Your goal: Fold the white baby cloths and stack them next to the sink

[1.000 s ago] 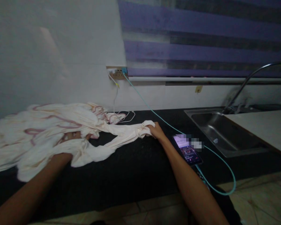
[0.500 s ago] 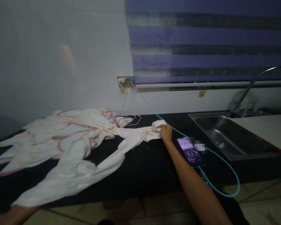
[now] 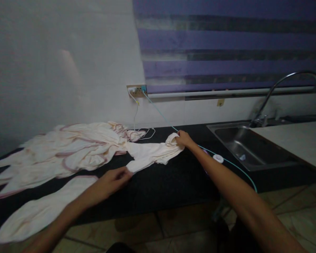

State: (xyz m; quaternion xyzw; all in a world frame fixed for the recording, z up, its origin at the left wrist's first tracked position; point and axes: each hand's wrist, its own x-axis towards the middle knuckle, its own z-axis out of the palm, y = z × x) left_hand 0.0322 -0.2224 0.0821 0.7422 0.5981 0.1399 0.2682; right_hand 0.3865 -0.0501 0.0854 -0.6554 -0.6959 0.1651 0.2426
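2 hands hold 1 strip of a cream garment (image 3: 76,151) spread on the black countertop (image 3: 168,175).

The right hand (image 3: 183,138) is closed on the strip's far end; the left hand (image 3: 113,179) pinches its near corner. The strip's long axis runs left to right between the hands. No readable writing shows.

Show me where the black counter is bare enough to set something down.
Bare counter runs along the front edge, between the left hand and the right forearm. A smaller strip lies between the teal cable and the sink. The left half is crowded with the cream garment; white cords clutter the back.
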